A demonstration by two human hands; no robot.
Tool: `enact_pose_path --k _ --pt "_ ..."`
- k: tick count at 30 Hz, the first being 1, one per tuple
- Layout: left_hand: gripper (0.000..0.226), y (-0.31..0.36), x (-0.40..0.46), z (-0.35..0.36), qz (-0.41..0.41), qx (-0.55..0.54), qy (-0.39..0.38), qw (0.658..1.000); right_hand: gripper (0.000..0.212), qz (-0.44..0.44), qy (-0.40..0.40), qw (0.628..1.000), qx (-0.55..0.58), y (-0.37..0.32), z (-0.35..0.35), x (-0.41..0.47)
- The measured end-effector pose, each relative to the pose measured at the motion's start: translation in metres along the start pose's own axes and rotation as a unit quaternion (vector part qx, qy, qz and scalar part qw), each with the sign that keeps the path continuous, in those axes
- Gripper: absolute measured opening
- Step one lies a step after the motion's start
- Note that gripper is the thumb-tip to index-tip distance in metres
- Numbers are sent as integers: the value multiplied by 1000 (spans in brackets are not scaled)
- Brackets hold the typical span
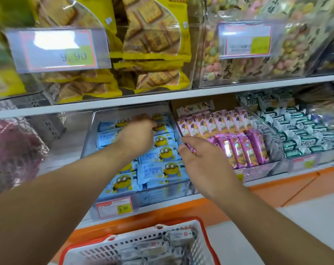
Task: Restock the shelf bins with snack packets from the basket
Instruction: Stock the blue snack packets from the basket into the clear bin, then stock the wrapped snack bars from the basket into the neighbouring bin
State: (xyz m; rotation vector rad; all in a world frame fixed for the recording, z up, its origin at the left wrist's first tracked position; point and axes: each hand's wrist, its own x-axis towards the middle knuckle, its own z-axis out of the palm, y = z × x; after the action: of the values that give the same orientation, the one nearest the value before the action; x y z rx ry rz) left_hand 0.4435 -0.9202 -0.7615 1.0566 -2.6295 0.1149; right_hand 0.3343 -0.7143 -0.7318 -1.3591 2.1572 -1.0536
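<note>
Under my left hand (137, 137), deep in the clear bin (89, 134) on the lower shelf, lie the blue packets (162, 172), stacked in rows that run from the front lip back toward the wall. My left fingers (143, 118) reach over the rear rows and curl down onto a packet there; whether they pinch it or only press it flat, I cannot tell, since the back of my hand hides the tips. My right hand (202, 165) hovers just to the right, over the divider between this bin and the pink packets (240, 150). Its fingers are loosely bent, thumb apart, and I see nothing held in them, though the tips touch or nearly touch the nearest pink packet.

Each blue packet lies with its long side across the bin, left to right, so a fresh one should go in the same way. My guess is that the left hand, being nearer the back, is tidying that row. More stock sits below both wrists, toward me, in the white basket (196, 226) with the red rim, and the right hand is the freer one to fetch it.
</note>
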Motion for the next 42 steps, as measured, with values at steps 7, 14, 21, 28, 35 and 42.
enact_pose_path --k 7,14,21,28,35,42 --pt "37 5 -25 -35 -7 -90 -50 995 39 -10 -9 1000 2 -1 -1 -4" --pt "20 13 -139 -91 -26 -219 33 975 32 -51 7 997 -65 7 -5 -22" --pt "10 -17 -286 -64 -131 -268 29 954 8 -143 43 982 -113 14 28 -68" --pt "60 -74 -374 45 -326 -156 -202 910 20 -135 -249 930 -233 48 129 -116" --pt "117 -69 -412 99 -409 -216 -326 825 67 -70 -358 857 -365 101 207 -115" --pt "124 -69 -404 102 -410 -191 -356 818 85 -96 -329 801 -491 137 246 -111"
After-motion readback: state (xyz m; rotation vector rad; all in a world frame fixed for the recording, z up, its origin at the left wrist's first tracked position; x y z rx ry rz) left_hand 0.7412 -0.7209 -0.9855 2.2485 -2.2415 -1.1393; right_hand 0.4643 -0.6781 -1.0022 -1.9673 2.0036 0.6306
